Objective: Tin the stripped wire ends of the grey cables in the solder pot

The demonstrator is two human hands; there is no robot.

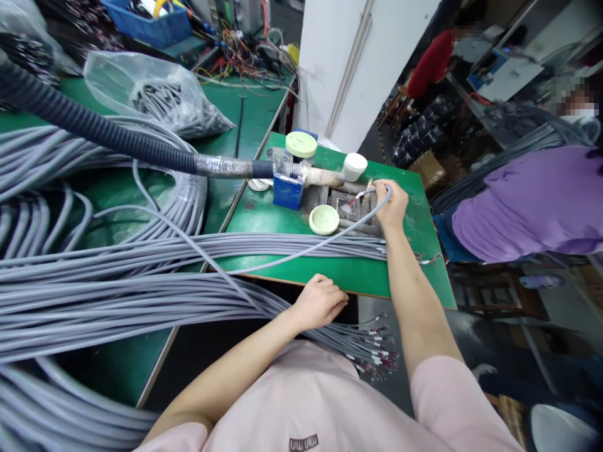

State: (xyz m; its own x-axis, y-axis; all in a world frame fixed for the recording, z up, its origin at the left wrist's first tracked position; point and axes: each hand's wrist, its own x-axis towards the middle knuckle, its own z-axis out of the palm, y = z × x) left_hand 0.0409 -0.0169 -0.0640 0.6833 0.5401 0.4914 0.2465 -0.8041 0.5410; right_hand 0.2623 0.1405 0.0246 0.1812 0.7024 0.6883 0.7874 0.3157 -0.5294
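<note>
My right hand [392,206] pinches a grey cable [325,242] close to its end, where the cable bends back in a loop. Red and white stripped wires [352,203] point down from it at a small metal solder pot [343,209] with a bright surface. My left hand [322,302] rests at the table's front edge with its fingers curled, and nothing shows in them. Just beyond it, a bundle of grey cables [282,245] lies across the green table [414,276]. A second bundle [264,307] passes behind my left forearm, its wire ends [377,351] hanging below the edge.
A ribbed black hose [141,147] reaches over the table to a nozzle [325,177] beside the pot. Around it stand a blue box [287,191], an open pale-green tub [324,220], a lidded tub [301,144] and a white jar [355,166]. A person in purple [541,201] is at right.
</note>
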